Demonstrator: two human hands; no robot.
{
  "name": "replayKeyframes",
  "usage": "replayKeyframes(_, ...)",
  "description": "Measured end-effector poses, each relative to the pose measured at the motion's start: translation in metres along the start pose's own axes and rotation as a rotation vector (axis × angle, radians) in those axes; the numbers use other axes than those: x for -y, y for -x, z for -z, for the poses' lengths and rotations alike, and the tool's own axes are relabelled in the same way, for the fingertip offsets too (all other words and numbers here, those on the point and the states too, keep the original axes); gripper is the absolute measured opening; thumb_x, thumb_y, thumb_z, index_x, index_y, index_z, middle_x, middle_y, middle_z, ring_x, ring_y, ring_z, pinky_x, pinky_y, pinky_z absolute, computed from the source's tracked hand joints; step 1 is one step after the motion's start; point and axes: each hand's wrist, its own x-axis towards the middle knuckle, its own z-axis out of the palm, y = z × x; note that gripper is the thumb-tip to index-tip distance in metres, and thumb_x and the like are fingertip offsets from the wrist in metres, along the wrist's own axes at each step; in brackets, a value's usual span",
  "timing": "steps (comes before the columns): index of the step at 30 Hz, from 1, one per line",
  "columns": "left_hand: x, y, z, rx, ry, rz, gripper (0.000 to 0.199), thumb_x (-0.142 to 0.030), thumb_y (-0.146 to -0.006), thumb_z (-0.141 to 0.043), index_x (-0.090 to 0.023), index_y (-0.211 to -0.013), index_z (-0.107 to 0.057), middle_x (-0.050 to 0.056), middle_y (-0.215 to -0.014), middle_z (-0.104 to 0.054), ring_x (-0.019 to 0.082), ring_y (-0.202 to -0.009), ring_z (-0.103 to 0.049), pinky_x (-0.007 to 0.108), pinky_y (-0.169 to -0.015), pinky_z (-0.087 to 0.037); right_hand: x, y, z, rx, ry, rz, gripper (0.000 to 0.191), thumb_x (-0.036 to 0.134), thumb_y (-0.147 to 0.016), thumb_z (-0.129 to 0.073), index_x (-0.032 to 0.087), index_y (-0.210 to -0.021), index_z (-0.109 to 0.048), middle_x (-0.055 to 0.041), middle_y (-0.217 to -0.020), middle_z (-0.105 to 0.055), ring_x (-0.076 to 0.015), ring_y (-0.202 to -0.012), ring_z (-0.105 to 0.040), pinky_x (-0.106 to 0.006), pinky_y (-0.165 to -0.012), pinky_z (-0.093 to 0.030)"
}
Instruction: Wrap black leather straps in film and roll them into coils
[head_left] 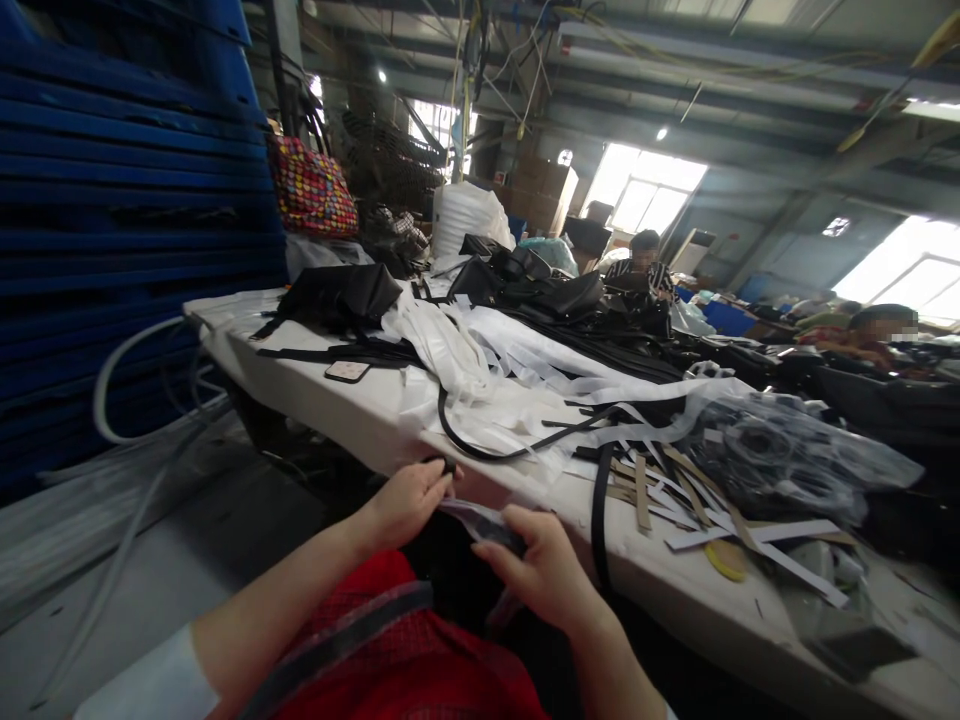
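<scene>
My left hand [409, 500] pinches the end of a thin black strap [480, 452] at the near edge of the white table [360, 405]. The strap curves up over the tabletop among white paper strips [487, 370]. My right hand [544, 570] grips a small dark piece with a clear plastic cover [480, 520] that runs between both hands, just below the table edge. A red mesh cloth [405, 650] with a grey band lies on my lap under the forearms.
A phone [347, 371] and black bags [345, 295] lie on the table. A clear bag of black parts [780, 450] and paper offcuts sit right. Stacked blue pallets [127, 200] stand at left. Two seated people work at far tables.
</scene>
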Motion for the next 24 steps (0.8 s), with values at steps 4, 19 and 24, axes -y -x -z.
replayKeyframes(4,-0.005,0.038,-0.014,0.401,-0.030,0.146,0.042,-0.051,-0.085,-0.060,-0.011,-0.074,-0.070,-0.002,-0.042,-0.052,0.007,-0.033,-0.035,0.020,-0.037,-0.027,-0.028,-0.024,0.021,-0.007,-0.167,-0.035,0.029,0.044,-0.087,-0.059,0.017,-0.081,-0.065,0.0006,-0.071,-0.058,-0.0140,-0.070,-0.051,-0.024,-0.065,-0.040)
replayKeyframes(19,-0.012,0.014,-0.005,0.046,-0.639,-0.467,0.026,-0.041,-0.081,-0.066,-0.022,-0.065,-0.062,0.002,-0.063,-0.055,0.020,-0.070,-0.055,0.028,-0.076,-0.044,0.013,0.007,0.005,0.231,-0.620,-0.098,0.056,0.062,-0.088,-0.047,0.012,-0.078,-0.070,-0.0005,-0.050,-0.051,-0.0096,-0.041,-0.043,-0.022,-0.041,-0.034)
replayKeyframes(24,0.006,0.031,-0.019,0.156,-0.353,-0.015,0.056,-0.060,-0.091,-0.041,-0.016,-0.065,-0.065,-0.003,-0.042,-0.042,0.009,-0.035,-0.030,0.023,-0.039,-0.021,-0.021,-0.023,0.026,-0.229,-0.182,-0.084,0.041,0.043,-0.078,-0.068,0.016,-0.109,-0.064,-0.0097,-0.100,-0.066,-0.0229,-0.095,-0.060,-0.035,-0.087,-0.048)
